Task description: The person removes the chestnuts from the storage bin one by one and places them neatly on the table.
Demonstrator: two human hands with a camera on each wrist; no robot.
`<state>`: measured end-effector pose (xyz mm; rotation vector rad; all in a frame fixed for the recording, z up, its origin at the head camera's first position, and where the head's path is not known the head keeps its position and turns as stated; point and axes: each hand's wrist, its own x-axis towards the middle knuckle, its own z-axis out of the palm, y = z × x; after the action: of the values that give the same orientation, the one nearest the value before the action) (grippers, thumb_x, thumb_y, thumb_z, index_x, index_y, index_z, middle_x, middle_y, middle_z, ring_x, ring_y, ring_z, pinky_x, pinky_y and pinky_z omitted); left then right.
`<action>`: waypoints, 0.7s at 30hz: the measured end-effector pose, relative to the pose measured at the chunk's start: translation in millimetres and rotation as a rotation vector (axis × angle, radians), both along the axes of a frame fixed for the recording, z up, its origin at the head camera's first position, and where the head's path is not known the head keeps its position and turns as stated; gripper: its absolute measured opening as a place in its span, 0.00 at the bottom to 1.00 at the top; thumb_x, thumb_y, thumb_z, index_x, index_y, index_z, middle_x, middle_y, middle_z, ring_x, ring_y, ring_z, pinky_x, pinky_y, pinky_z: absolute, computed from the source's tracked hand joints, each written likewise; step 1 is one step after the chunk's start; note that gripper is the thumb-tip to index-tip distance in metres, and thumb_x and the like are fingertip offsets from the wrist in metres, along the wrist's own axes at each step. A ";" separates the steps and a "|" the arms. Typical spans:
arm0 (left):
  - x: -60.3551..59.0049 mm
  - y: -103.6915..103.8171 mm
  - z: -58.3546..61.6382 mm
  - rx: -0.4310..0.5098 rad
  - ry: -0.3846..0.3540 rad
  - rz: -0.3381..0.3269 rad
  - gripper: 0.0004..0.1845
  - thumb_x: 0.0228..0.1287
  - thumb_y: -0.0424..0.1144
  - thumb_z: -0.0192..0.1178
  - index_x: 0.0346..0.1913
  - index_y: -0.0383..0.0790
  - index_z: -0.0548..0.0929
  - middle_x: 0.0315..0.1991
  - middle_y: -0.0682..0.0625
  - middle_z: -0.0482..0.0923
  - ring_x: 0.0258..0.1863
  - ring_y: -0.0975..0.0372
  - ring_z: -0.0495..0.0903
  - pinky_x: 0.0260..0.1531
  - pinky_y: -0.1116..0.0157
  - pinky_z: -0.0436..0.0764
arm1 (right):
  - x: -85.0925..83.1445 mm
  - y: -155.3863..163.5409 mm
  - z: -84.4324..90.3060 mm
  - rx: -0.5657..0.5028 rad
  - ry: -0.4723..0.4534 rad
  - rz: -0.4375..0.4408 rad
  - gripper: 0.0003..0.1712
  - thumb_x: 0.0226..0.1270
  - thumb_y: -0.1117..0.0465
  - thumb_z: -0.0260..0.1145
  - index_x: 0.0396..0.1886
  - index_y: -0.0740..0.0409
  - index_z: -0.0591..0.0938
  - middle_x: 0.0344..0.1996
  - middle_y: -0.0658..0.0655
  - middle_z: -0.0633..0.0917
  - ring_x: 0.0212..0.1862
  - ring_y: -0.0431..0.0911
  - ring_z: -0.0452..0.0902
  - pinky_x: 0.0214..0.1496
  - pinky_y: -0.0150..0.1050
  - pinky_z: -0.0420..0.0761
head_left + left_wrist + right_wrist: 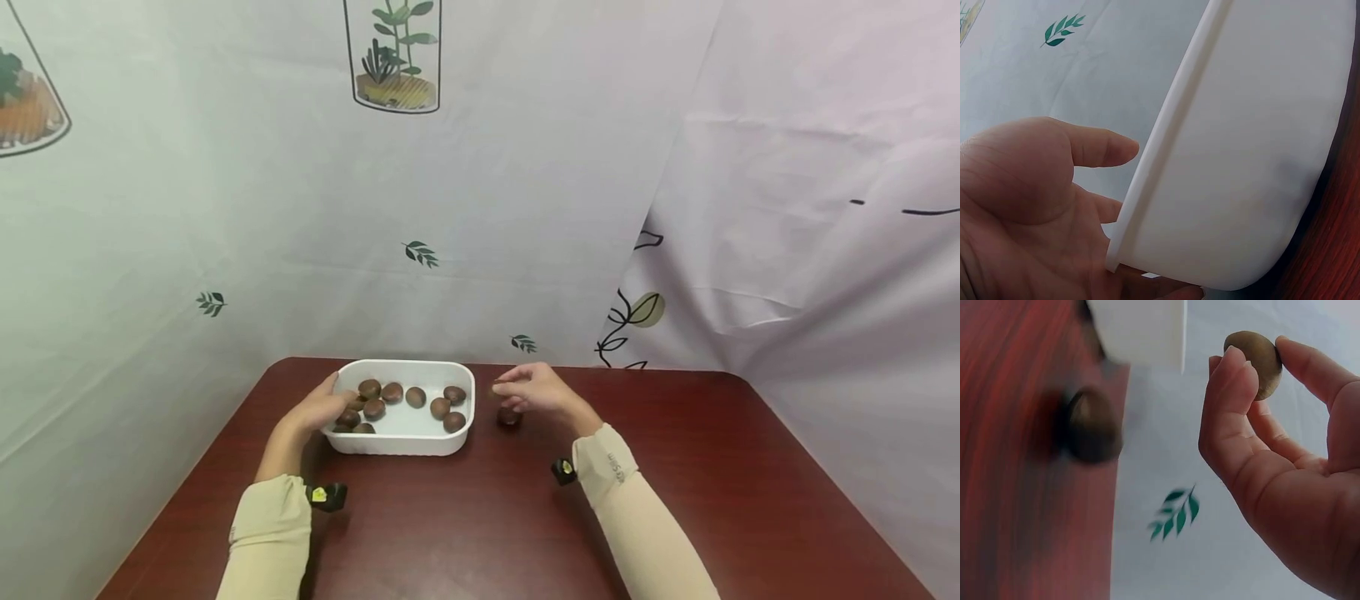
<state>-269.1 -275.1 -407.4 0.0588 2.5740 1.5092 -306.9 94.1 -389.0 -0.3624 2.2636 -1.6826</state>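
A white plastic tray [405, 446] holds several brown, glossy chestnuts [416, 397]. My left hand [318, 409] grips the tray's left end. In the left wrist view the rim [1157, 147] runs between the digits of that hand. Just past the tray's right end, my right hand [542, 389] is raised over the table and pinches one chestnut [1266, 362] between thumb and fingertips. Below that hand another chestnut [509, 417] lies on the tabletop, and in the right wrist view this loose chestnut [1092, 425] looks blurred.
The dark red wooden table [450, 525] has rounded far corners. Behind it hangs a pale cloth [525, 208] printed with leaves and jars, reaching round both sides. Black wrist cameras [327, 497] are strapped at both sleeve cuffs.
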 end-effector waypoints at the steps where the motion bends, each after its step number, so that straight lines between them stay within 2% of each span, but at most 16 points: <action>1: 0.5 0.6 0.1 -0.003 0.000 0.009 0.35 0.70 0.35 0.43 0.76 0.26 0.46 0.71 0.26 0.55 0.65 0.39 0.62 0.62 0.42 0.65 | -0.4 6.5 -2.4 0.009 0.014 -0.009 0.17 0.65 0.62 0.70 0.48 0.70 0.83 0.36 0.60 0.89 0.32 0.45 0.84 0.39 0.42 0.84; 3: 1.3 1.7 1.0 -0.017 -0.007 0.021 0.36 0.71 0.37 0.43 0.76 0.27 0.45 0.72 0.26 0.54 0.67 0.40 0.59 0.65 0.40 0.60 | -1.3 18.5 -6.9 0.025 0.025 -0.044 0.17 0.64 0.61 0.71 0.47 0.69 0.84 0.38 0.60 0.89 0.35 0.48 0.86 0.44 0.47 0.84; 6: 1.8 3.0 2.6 -0.016 -0.021 0.029 0.37 0.71 0.36 0.44 0.77 0.28 0.44 0.72 0.26 0.54 0.67 0.40 0.59 0.66 0.41 0.59 | -3.1 34.4 -14.3 0.012 0.016 -0.097 0.15 0.63 0.62 0.71 0.45 0.70 0.84 0.37 0.61 0.89 0.37 0.52 0.86 0.48 0.52 0.83; 10: 1.2 1.7 3.3 -0.037 -0.029 0.024 0.37 0.72 0.36 0.44 0.77 0.26 0.42 0.72 0.25 0.52 0.69 0.38 0.57 0.67 0.41 0.58 | -4.4 50.4 -22.5 0.009 -0.003 -0.154 0.14 0.63 0.64 0.71 0.44 0.71 0.85 0.35 0.60 0.88 0.35 0.50 0.86 0.45 0.48 0.84; 14: 1.1 1.2 2.9 -0.066 -0.030 0.026 0.38 0.73 0.37 0.44 0.76 0.25 0.39 0.72 0.23 0.49 0.71 0.36 0.53 0.68 0.39 0.55 | -6.0 59.9 -32.7 0.014 -0.020 -0.156 0.13 0.63 0.66 0.70 0.43 0.73 0.84 0.35 0.62 0.88 0.32 0.49 0.86 0.40 0.44 0.85; 16: 0.5 0.4 2.1 -0.063 -0.015 0.015 0.37 0.73 0.37 0.44 0.76 0.24 0.41 0.71 0.23 0.52 0.68 0.37 0.57 0.65 0.40 0.60 | -6.6 61.7 -37.1 0.017 -0.025 -0.145 0.13 0.64 0.67 0.69 0.43 0.75 0.83 0.34 0.61 0.88 0.31 0.48 0.86 0.37 0.42 0.85; 19: 0.1 0.1 0.1 0.047 -0.008 -0.026 0.35 0.72 0.32 0.43 0.76 0.26 0.43 0.66 0.23 0.61 0.58 0.39 0.71 0.56 0.45 0.73 | -7.8 60.5 -42.0 0.003 -0.043 -0.136 0.13 0.64 0.69 0.69 0.43 0.77 0.82 0.31 0.58 0.88 0.30 0.47 0.85 0.35 0.38 0.85; 21: -0.5 0.0 -1.3 0.102 -0.001 -0.050 0.34 0.71 0.30 0.42 0.76 0.27 0.45 0.62 0.23 0.66 0.51 0.42 0.77 0.49 0.48 0.79 | -8.2 59.2 -44.0 0.006 -0.041 -0.130 0.13 0.64 0.70 0.68 0.43 0.77 0.82 0.31 0.57 0.88 0.29 0.46 0.85 0.34 0.38 0.85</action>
<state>-269.6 -275.1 -408.7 0.1335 2.4743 1.6205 -315.1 153.3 -433.0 -0.1806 2.3065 -1.7280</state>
